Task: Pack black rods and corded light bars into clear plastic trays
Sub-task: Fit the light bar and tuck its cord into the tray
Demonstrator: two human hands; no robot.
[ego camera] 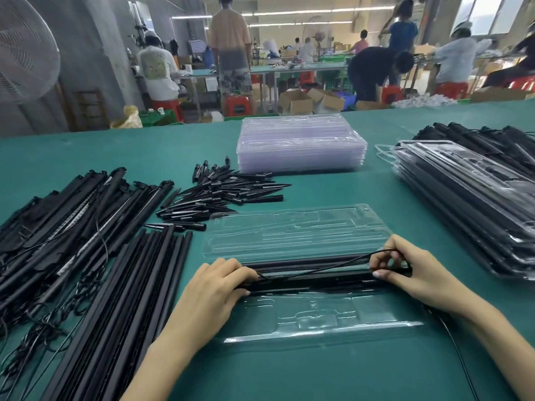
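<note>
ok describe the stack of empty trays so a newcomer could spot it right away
On the green table, look to the far edge, straight beyond the two hands. The stack of empty trays sits there alone, clear with a lilac tint, unlike the filled stack on the right, dark with black parts.

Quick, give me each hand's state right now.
Left hand: fingers curled on the black light bars in the open tray.
Right hand: pinching the thin black cord.

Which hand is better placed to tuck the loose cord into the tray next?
Probably the right hand: it already pinches the cord at that end of the tray. The left hand grips the bars.
</note>
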